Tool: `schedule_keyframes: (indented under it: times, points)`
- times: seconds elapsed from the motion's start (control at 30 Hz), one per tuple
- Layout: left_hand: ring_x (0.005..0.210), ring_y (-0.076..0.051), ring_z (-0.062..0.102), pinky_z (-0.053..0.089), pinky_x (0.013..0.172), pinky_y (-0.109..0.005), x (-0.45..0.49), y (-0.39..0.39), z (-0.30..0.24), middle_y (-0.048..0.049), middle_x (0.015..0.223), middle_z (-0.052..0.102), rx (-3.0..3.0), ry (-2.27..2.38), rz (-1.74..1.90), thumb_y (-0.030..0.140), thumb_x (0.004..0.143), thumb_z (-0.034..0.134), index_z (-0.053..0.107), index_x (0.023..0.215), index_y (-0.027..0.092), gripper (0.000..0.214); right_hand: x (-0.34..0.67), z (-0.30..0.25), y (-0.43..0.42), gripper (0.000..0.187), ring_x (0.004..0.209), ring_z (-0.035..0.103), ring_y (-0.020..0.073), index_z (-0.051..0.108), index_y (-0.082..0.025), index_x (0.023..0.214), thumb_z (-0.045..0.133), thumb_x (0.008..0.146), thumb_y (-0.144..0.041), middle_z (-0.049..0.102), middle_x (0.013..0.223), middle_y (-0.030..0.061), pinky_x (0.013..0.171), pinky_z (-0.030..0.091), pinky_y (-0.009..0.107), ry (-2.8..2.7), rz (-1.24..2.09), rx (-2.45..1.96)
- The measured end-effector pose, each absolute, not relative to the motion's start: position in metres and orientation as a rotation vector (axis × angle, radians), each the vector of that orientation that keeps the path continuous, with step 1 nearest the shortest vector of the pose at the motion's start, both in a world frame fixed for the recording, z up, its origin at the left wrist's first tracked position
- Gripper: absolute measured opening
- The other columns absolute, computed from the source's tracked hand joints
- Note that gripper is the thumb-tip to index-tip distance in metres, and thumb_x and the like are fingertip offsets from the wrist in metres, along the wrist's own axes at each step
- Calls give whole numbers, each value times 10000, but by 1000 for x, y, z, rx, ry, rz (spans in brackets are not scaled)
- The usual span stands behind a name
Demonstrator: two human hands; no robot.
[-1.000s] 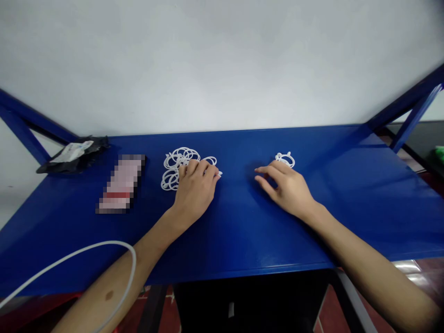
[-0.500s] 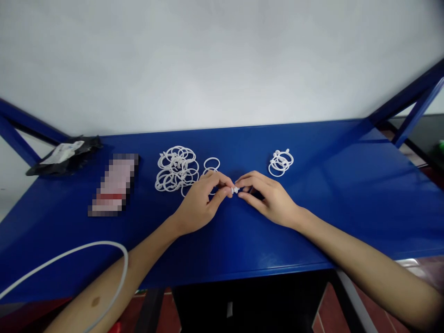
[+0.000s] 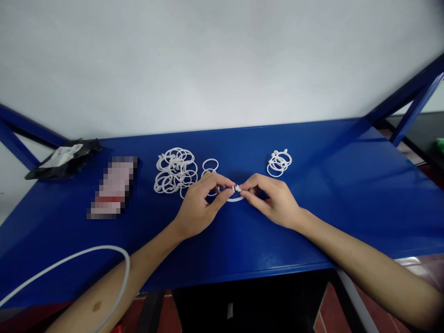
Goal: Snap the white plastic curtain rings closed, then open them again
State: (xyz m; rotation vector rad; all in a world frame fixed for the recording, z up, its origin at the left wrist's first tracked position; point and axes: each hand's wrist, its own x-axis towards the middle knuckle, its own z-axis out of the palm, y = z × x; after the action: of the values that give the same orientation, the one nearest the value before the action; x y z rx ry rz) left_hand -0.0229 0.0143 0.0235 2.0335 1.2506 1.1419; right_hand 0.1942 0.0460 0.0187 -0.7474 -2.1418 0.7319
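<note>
On my remote feed, the left hand [image 3: 201, 203] and right hand [image 3: 275, 200] meet over the middle of the blue table [image 3: 249, 245], thumbs and fingers pinching one white ring [image 3: 235, 200] by its end pieces, its arc bowed toward the near side. Whether those ends touch, I can't quite make out. A ring pile [image 3: 176, 164] lies left; a smaller cluster [image 3: 278, 162] sits farther right, apart from both hands.
</note>
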Motion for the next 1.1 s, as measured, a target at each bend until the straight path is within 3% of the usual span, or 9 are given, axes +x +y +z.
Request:
schedule_keyframes:
  times: [0.3, 0.6, 0.7, 0.87, 1.1]
  points:
    - [856, -128, 666, 554, 807, -272, -16, 11, 18, -10, 932, 741, 2235, 1204, 1315, 162, 933, 672, 703, 1006, 202, 89, 195, 19, 43, 68, 766, 624, 142, 642, -179, 967, 592, 996, -215, 678, 880, 53, 677, 520, 286, -2168, 715, -633]
    - [785, -134, 624, 557, 736, -282, -6, -1, 14, -20, 838, 712, 2337, 1101, 1481, 16, 913, 621, 665, 917, 169, 159, 196, 25, 30, 108, 755, 617, 159, 636, -161, 931, 558, 1006, -169, 679, 851, 71, 657, 515, 299, -2281, 544, -565]
    - [789, -137, 625, 556, 747, -284, -7, 2, 15, -12, 846, 710, 2392, 1113, 1438, 46, 924, 620, 656, 929, 180, 140, 195, 24, 33, 86, 763, 627, 161, 639, -167, 945, 575, 1000, -183, 687, 856, 65, 670, 523, 299, -2269, 524, -571]
    - [952, -213, 632, 541, 884, -384, -18, 15, 17, -67, 1006, 722, 2635, 1335, 1216, 216, 963, 622, 654, 1142, 161, 190, 201, 23, 52, 91, 793, 647, 158, 661, -190, 1004, 594, 998, -252, 713, 910, 50, 723, 529, 301, -2211, 401, -757]
    - [886, -297, 594, 460, 802, -448, -32, 19, 15, -85, 859, 702, 2821, 1709, 576, 387, 925, 663, 679, 897, 165, 224, 239, 21, 100, 199, 703, 605, 176, 704, -178, 874, 596, 966, -317, 699, 821, 57, 659, 461, 315, -1995, 3, -1349]
